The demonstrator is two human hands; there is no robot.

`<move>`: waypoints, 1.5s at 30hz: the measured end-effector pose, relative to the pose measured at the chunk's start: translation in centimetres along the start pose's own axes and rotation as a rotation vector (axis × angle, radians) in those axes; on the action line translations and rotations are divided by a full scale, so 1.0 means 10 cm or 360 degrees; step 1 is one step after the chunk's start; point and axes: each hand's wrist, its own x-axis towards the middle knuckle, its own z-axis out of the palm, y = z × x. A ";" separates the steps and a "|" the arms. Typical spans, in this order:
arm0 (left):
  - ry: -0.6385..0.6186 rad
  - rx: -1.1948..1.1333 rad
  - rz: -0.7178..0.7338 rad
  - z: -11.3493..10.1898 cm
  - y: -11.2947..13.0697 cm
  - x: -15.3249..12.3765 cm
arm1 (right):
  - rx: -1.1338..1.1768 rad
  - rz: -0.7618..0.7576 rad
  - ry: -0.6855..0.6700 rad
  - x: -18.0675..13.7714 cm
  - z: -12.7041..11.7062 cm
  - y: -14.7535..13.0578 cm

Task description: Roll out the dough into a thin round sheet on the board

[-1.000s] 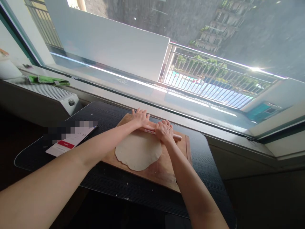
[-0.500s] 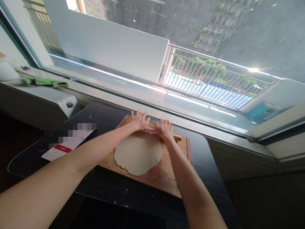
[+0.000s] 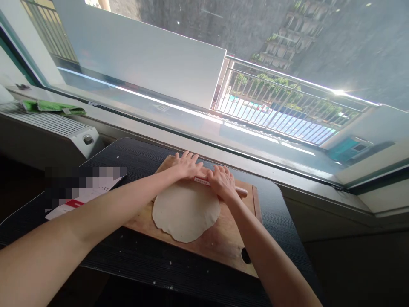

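In the head view, both hands lie flat, palms down, on a rolling pin [image 3: 223, 186] at the far edge of a dough sheet [image 3: 185, 209]. The left hand [image 3: 186, 165] presses on the left part of the pin with its fingers stretched out and close together. The right hand [image 3: 221, 182] presses on the right part; its fingers are open too, not closed around the wood. So neither hand is clenched; they lean on the pin from above. The right end of the pin sticks out past the right hand, and a red label shows between the two hands.

The dough is a thin, almost round sheet that lies in the middle of a wooden board [image 3: 223, 243]. Its near edge is a little uneven. The board rests on a dark ribbed table [image 3: 153, 264] below a big window [image 3: 223, 51]. Some white crumbs, probably flour, are scattered on the table near the board, but they are too small to be sure.

To the left of the board lies a phone [image 3: 84, 194] with a lit screen. Further left stands a white radiator [image 3: 47, 128] with a green cloth [image 3: 51, 106] on top.

The step in hand seems to be rolling the dough flat, with the pin at the far end of a stroke. The next move would call for even pressure from both palms so the sheet keeps one thickness.
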 end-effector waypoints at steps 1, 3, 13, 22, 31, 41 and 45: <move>0.0014 0.0013 0.0039 0.02 -0.01 -0.06 | -0.0028 -0.0055 0.0035 -0.07 0.03 0.00; 0.0059 0.0033 0.0086 0.04 -0.01 -0.13 | -0.0064 -0.0093 0.0085 -0.13 0.06 0.01; -0.0043 -0.0009 -0.0048 -0.06 0.01 0.14 | 0.0049 0.0101 -0.0075 0.21 -0.05 0.02; -0.0062 0.0035 -0.0043 -0.07 0.02 0.24 | 0.0065 0.0046 -0.0165 0.37 -0.05 0.08; 0.0014 0.0050 0.0136 0.05 -0.05 0.00 | -0.0004 -0.0188 -0.0073 0.05 0.02 0.08; -0.0043 0.0003 -0.0069 -0.05 0.00 0.24 | 0.0075 0.0023 -0.0141 0.36 -0.01 0.10; 0.0108 0.0006 0.0124 0.10 -0.07 -0.05 | -0.0036 -0.0222 0.0043 -0.01 0.07 0.09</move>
